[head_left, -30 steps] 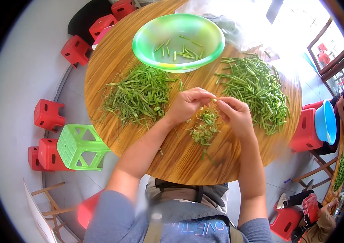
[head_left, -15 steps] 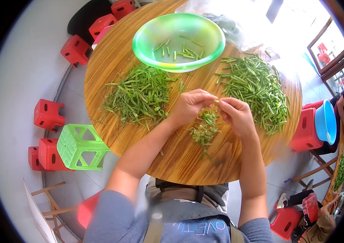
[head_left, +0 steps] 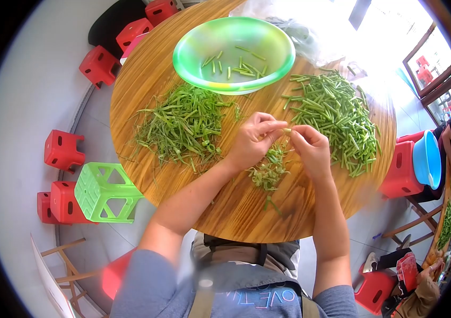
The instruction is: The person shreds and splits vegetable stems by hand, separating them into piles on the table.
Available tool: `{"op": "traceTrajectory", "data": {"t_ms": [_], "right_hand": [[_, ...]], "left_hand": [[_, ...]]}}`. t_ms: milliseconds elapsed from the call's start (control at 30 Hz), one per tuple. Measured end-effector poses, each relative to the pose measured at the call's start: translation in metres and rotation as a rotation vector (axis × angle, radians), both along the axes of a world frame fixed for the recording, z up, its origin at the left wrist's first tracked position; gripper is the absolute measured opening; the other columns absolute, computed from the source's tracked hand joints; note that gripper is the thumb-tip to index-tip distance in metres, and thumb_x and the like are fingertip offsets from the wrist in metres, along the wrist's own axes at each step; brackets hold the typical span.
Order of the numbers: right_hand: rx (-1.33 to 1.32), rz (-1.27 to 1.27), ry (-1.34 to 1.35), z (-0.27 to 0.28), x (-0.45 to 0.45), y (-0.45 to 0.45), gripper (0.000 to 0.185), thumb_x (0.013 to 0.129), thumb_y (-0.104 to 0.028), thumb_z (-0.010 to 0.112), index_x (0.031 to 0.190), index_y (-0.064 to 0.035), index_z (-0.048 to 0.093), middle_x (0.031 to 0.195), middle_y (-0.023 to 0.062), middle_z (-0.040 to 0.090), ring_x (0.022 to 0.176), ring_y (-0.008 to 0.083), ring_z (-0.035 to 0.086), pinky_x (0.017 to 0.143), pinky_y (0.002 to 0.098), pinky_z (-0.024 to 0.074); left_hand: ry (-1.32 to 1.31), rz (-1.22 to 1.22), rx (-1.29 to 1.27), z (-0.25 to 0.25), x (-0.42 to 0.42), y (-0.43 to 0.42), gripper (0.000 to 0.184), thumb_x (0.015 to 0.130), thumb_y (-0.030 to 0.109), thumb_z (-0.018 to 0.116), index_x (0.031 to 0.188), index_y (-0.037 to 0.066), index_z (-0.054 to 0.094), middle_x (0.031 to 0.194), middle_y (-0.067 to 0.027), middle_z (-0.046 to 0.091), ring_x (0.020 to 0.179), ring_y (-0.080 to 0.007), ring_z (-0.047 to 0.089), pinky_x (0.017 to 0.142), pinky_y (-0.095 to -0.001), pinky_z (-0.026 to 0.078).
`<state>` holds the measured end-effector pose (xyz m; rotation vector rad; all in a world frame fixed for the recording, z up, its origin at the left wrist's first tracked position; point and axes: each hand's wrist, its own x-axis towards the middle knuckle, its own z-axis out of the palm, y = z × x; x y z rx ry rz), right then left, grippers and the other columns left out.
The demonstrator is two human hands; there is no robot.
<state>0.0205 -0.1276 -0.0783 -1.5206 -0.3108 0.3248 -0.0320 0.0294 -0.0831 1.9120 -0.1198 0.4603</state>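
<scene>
A small pale green stem piece [head_left: 287,131] is pinched between the fingertips of my left hand [head_left: 254,139] and my right hand [head_left: 312,151], which nearly touch. Just below them lies a small heap of peeled scraps [head_left: 268,172]. Leafy green trimmings [head_left: 183,124] are piled left of my left hand. Beyond my right hand, many cut green stems [head_left: 337,119] form a large pile. A green and yellow basin [head_left: 204,82] stands behind my hands, with several stem pieces inside.
The round wooden table [head_left: 246,222] carries a clear plastic bag [head_left: 310,37] at its back. Red stools [head_left: 63,148] and a green stool [head_left: 101,193] stand at left. At right are a blue basin [head_left: 427,159] on a red stool and people at another table.
Both hands have shifted slightly to the right and the left fingers have changed their bend around the stem piece. The piles and basin look the same.
</scene>
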Motion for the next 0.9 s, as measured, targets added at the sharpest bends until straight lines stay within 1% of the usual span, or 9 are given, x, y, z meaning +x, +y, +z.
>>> {"op": "traceTrajectory", "data": {"t_ms": [100,200,333,400,633,733,767,867,900], "right_hand": [[-0.118,-0.057,-0.160,0.001,-0.004,0.001,0.008,0.083,-0.007,0.061,0.085,0.0008,0.063,0.064,-0.0033,0.055,0.057,0.0023,0.048,0.050,0.0177,0.0376],[-0.145,-0.049,-0.238,0.003,-0.006,0.002,0.008,0.082,-0.006,0.062,0.084,0.0014,0.063,0.064,-0.0022,0.056,0.058,0.0033,0.049,0.052,0.0185,0.0396],[-0.163,0.006,-0.345,-0.002,-0.005,0.002,0.008,0.081,-0.006,0.063,0.084,0.0017,0.062,0.064,-0.0013,0.055,0.057,0.0035,0.048,0.051,0.0191,0.0395],[-0.178,0.021,-0.318,0.000,-0.006,0.002,0.007,0.081,-0.005,0.062,0.083,0.0015,0.062,0.063,-0.0016,0.054,0.057,0.0034,0.048,0.051,0.0188,0.0386],[0.145,0.233,0.074,0.011,-0.004,-0.011,0.008,0.082,-0.007,0.061,0.080,0.0002,0.063,0.063,-0.0052,0.053,0.057,0.0014,0.045,0.049,0.0174,0.0336],[-0.122,0.339,0.014,0.023,-0.007,-0.010,0.010,0.083,-0.008,0.060,0.081,0.0004,0.064,0.063,-0.0059,0.052,0.057,0.0008,0.044,0.049,0.0180,0.0337],[-0.273,0.341,-0.035,0.018,-0.007,-0.007,0.009,0.081,-0.008,0.061,0.085,-0.0006,0.065,0.063,-0.0016,0.054,0.055,0.0043,0.046,0.050,0.0207,0.0370],[-0.336,0.321,-0.494,0.012,-0.010,0.002,0.011,0.079,-0.007,0.062,0.088,-0.0029,0.066,0.066,0.0049,0.056,0.054,0.0107,0.049,0.051,0.0246,0.0406],[-0.370,0.307,-0.505,0.012,-0.011,0.002,0.013,0.077,-0.008,0.063,0.090,-0.0049,0.067,0.070,0.0093,0.058,0.054,0.0167,0.051,0.053,0.0276,0.0435]], "left_hand": [[0.108,-0.020,0.000,0.011,-0.006,0.000,0.023,0.083,0.007,0.064,0.104,0.001,0.064,0.097,-0.0026,0.060,0.082,-0.0098,0.058,0.073,-0.0209,0.047],[0.205,-0.106,-0.381,0.000,-0.002,-0.004,0.021,0.084,0.009,0.063,0.104,0.001,0.064,0.092,-0.0017,0.060,0.080,-0.0078,0.057,0.071,-0.0212,0.047],[0.347,-0.098,-0.533,-0.001,0.000,0.000,0.016,0.088,0.012,0.060,0.098,0.001,0.063,0.085,-0.0021,0.061,0.080,-0.0065,0.056,0.069,-0.0209,0.047],[0.376,-0.043,-0.471,0.004,-0.001,-0.002,0.016,0.090,0.014,0.056,0.096,0.000,0.062,0.081,-0.0024,0.060,0.077,-0.0066,0.055,0.068,-0.0205,0.046],[0.316,0.024,-1.067,-0.015,0.013,0.024,0.013,0.092,0.015,0.051,0.088,0.004,0.058,0.076,-0.0018,0.057,0.067,-0.0089,0.053,0.062,-0.0210,0.042],[0.290,-0.068,-1.156,-0.013,0.013,0.032,0.014,0.093,0.016,0.051,0.092,0.003,0.056,0.084,-0.0038,0.057,0.073,-0.0112,0.054,0.065,-0.0226,0.045],[0.288,-0.102,-1.149,-0.013,0.013,0.031,0.014,0.093,0.016,0.050,0.092,0.003,0.056,0.085,-0.0038,0.057,0.073,-0.0112,0.054,0.065,-0.0225,0.044],[0.282,-0.177,-1.107,-0.013,0.013,0.029,0.014,0.093,0.017,0.050,0.093,0.004,0.055,0.086,-0.0035,0.056,0.074,-0.0109,0.053,0.064,-0.0221,0.044],[0.279,-0.185,-1.081,-0.013,0.013,0.028,0.014,0.093,0.017,0.050,0.093,0.004,0.055,0.086,-0.0033,0.056,0.073,-0.0107,0.053,0.064,-0.0219,0.043]]}}
